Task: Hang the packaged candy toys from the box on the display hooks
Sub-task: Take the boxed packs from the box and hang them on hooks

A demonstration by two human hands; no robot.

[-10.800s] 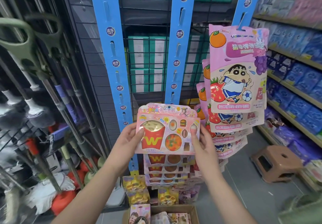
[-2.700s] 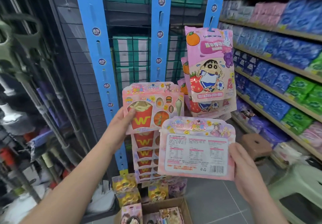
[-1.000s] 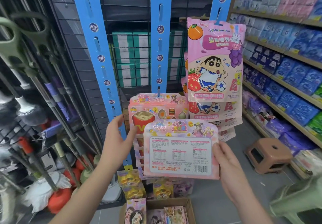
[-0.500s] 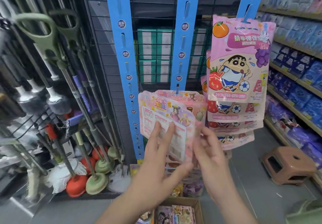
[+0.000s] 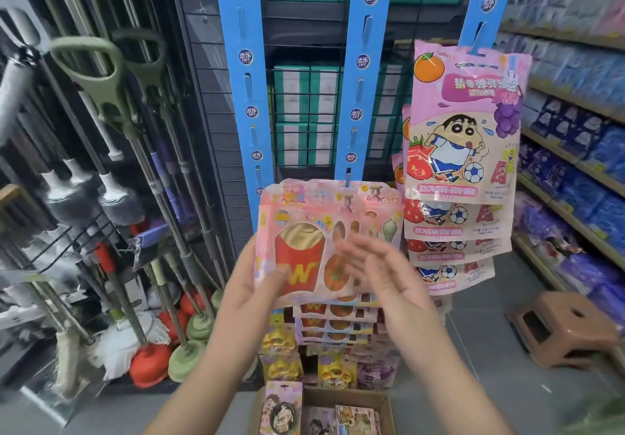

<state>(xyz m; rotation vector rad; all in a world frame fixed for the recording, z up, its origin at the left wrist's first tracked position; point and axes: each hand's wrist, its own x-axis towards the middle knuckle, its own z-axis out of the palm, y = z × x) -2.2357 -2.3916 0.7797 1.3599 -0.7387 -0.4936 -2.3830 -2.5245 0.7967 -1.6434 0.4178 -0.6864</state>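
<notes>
A pink candy toy pack (image 5: 299, 231) with a red fries pouch faces me. Its top edge sits at the lowest free hook of the middle blue display strip (image 5: 359, 79). My left hand (image 5: 250, 287) pinches the pack's lower left corner, thumb on the front. In front of the pack's right half is my right hand (image 5: 375, 272), blurred, fingers straight and spread, holding nothing. More fries packs (image 5: 334, 321) hang in a column right below. The cardboard box (image 5: 341, 395) with further packs stands on the floor beneath.
Pink cartoon snack bags (image 5: 463, 130) hang on the right strip. The left strip (image 5: 247, 79) has bare slots. Mops and plungers (image 5: 152, 362) crowd the left rack. A brown stool (image 5: 561, 328) stands at the right, below shelves of blue and purple packets (image 5: 575, 150).
The pack, held back-side out and then turned edge-on, now shows its front at the middle strip's hook. My right hand has come off it and opened.
</notes>
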